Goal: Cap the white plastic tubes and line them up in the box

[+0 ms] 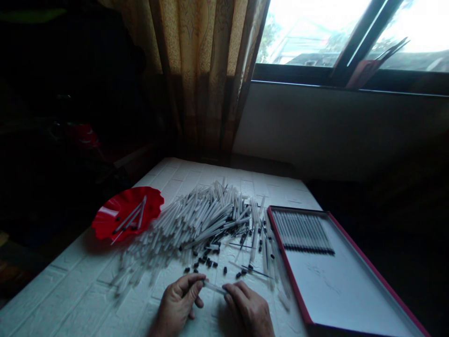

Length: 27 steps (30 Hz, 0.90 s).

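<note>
My left hand (178, 302) and my right hand (247, 309) rest low on the white table (87, 290), both pinched on one clear pen tube (214, 288) held between them. Just beyond my fingers lie several small black caps (206, 262) and thin dark refills (256, 270). A large heap of white and clear pen tubes (196, 220) covers the middle of the table.
A red scalloped dish (128, 213) with a few pens stands at the left. A red-rimmed flat tray (351, 290) at the right holds a neat row of pens (301, 231). Curtain (203, 79) and window (315, 32) lie beyond; dark surroundings.
</note>
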### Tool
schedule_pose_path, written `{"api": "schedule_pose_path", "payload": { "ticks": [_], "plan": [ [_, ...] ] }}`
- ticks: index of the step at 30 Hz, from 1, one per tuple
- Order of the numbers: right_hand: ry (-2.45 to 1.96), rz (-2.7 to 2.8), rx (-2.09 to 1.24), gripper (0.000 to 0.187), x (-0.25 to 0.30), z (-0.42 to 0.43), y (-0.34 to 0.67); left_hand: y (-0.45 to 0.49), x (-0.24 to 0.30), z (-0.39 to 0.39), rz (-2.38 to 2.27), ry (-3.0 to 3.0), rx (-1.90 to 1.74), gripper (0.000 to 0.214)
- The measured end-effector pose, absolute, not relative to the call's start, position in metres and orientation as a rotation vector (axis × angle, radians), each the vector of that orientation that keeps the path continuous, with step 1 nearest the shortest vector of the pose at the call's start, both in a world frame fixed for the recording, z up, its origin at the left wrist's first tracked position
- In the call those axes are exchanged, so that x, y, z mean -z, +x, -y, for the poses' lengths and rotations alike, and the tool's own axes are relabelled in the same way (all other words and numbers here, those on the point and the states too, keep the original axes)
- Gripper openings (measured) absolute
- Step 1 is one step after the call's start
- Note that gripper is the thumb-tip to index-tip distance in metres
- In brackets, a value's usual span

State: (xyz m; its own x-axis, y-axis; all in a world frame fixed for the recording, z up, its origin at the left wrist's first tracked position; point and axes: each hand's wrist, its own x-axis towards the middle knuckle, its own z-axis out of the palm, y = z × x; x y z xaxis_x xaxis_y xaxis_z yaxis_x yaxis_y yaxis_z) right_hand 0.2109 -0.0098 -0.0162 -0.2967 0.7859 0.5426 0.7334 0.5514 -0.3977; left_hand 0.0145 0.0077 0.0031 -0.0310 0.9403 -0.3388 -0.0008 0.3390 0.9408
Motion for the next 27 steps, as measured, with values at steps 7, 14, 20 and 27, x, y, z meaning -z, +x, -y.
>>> {"api": "schedule_pose_path", "payload": {
  "ticks": [7, 14, 20, 27],
  "plan": [
    [-1.258, 1.911, -0.059, 0.017, 0.0211, 0.0131, 0.2052, 0.0155, -0.0094, -0.0088, -1.388, 0.923, -0.971, 0.054],
    [-1.244, 1.983, -0.112, 0.024, 0.0198, 0.0121, 0.2093, 0.0137, -0.0049, -0.0084, -1.371, 0.933, -0.968, 0.051],
    [-1.218, 1.987, -0.052, 0.028, 0.0173, 0.011, 0.2093, 0.0132, -0.0051, -0.0083, -1.372, 0.939, -0.968, 0.05],
    [-1.228, 1.907, -0.056, 0.023, 0.0229, 0.0122, 0.2065, 0.0135, -0.0092, -0.008, -1.37, 0.942, -0.987, 0.051]
  ]
}}
